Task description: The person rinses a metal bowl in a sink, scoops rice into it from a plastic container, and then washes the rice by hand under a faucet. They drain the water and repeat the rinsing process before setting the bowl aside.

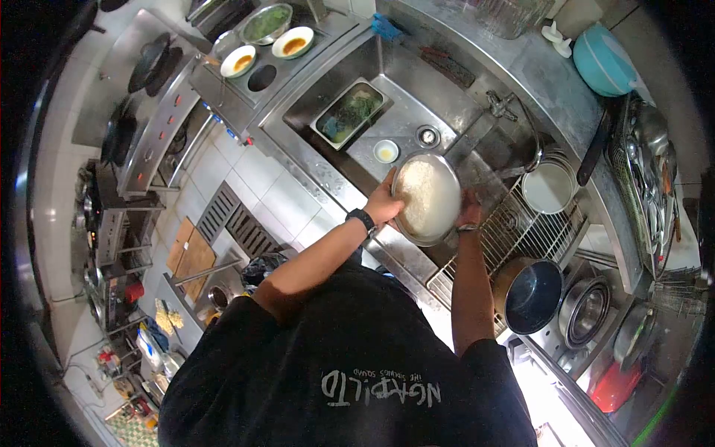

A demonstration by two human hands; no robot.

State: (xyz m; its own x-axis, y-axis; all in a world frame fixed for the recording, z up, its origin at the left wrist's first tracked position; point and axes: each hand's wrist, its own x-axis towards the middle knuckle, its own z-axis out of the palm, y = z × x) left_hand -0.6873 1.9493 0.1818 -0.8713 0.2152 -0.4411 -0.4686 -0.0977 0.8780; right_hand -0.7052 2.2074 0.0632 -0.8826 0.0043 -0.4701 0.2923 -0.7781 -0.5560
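A round metal bowl (450, 195) is held tilted over the sink's front edge, with white grains that look like rice (417, 190) and cloudy water in it. My left hand (383, 201), with a dark watch at the wrist, grips the bowl's left rim, thumb on the inner side. On the opposite side my right hand (470, 210) is against the bowl's right rim; its fingers are in shadow and partly hidden. Beyond the bowl, a small white cup (386, 151) stands in the sink (402, 93), close to the drain (428, 135).
A rectangular metal pan (319, 128) with leafy greens sits in the sink. The tap (503, 106) is at the back. To the right, a wire rack (514, 223) bears stacked white bowls (550, 186) and a deep pot (532, 294). Two sauce dishes (293, 43) stand on the left counter.
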